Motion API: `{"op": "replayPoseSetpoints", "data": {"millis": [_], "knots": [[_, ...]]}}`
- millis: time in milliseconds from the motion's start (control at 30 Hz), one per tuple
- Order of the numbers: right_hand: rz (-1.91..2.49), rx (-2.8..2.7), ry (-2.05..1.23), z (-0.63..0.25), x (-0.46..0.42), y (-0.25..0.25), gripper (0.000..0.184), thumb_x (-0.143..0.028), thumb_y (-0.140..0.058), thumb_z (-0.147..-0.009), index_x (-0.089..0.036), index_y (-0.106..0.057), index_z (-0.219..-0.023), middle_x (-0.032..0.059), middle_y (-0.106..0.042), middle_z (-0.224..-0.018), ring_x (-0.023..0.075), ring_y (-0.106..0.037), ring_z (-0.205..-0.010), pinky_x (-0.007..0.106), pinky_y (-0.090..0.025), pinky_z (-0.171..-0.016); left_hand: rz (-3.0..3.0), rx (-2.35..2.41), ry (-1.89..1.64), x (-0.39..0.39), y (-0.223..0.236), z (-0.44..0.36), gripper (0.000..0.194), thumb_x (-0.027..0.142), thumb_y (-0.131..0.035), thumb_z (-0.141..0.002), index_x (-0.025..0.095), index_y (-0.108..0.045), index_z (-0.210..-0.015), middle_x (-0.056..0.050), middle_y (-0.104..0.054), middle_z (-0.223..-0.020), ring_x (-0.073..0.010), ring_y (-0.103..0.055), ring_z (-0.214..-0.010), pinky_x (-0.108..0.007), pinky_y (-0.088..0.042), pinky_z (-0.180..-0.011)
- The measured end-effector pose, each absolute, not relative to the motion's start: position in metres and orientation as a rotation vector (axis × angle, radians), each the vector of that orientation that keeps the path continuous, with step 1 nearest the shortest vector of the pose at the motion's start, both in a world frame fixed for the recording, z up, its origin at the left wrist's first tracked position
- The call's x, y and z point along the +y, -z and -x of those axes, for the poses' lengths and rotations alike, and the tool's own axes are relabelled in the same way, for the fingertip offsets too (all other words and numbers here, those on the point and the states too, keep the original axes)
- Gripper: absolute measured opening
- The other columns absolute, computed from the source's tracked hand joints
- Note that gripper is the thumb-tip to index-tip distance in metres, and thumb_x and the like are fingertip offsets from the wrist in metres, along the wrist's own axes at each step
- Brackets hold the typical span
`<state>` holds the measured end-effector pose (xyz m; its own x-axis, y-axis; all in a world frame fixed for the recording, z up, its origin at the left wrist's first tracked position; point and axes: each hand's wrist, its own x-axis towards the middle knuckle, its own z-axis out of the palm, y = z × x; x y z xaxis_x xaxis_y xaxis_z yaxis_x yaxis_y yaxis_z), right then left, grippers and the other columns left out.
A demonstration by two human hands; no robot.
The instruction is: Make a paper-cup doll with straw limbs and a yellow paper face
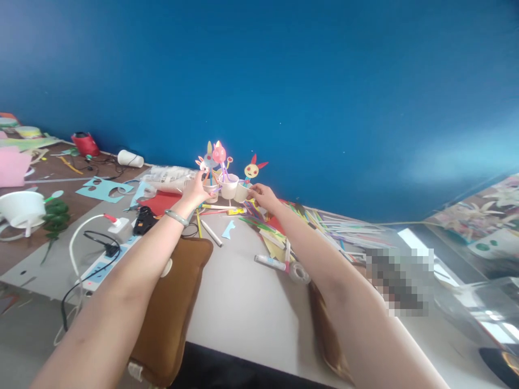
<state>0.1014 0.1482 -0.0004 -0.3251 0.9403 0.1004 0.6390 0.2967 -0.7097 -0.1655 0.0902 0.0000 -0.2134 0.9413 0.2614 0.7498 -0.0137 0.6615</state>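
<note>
Three small white paper cups stand in a row at the far edge of the table against the blue wall, each with paper flower or creature shapes on straw stems. My left hand point(199, 188) grips the left cup point(211, 189), with a bangle on that wrist. My right hand point(261, 195) pinches the rim of the right cup point(242, 192), which carries a yellow face with red ears point(252, 171). The middle cup point(228, 187) stands between them with a pink shape point(219, 154) above it.
Coloured paper strips and straws point(324, 224) lie at the right. A glue stick point(270, 262) and tape roll point(299, 272) sit mid-table. A brown cushion point(170, 308) lies under my left arm. A power strip with cables point(101, 259), a glue gun point(144, 220) and a white bowl point(22, 208) are left.
</note>
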Motion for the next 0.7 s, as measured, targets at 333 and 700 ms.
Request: {"op": "replayPoseSetpoints", "data": {"millis": [333, 700], "knots": [[1.5, -2.211, -0.709, -0.104, 0.146, -0.007, 0.049, -0.027, -0.06, -0.093, -0.019, -0.055, -0.141, 0.0035, -0.073, -0.089, 0.0082, -0.059, -0.05, 0.019, -0.047, -0.052, -1.786, 1.826, -1.074, 0.094, -0.006, 0.184, 0.072, 0.022, -0.08, -0.066, 0.018, -0.058, -0.134, -0.011, -0.069, -0.126, -0.027, -0.066, -0.114, -0.033, -0.051, -0.094], [1.515, -2.13, -0.653, -0.132, 0.129, -0.013, 0.07, -0.026, -0.061, -0.089, -0.019, -0.035, -0.154, 0.0083, -0.075, -0.104, 0.0091, -0.059, -0.047, 0.023, -0.052, -0.055, -1.674, 1.925, -0.947, 0.091, -0.022, 0.19, 0.072, 0.01, -0.072, -0.065, 0.017, -0.059, -0.135, -0.01, -0.073, -0.112, -0.0226, -0.07, -0.093, -0.027, -0.052, -0.074]]}}
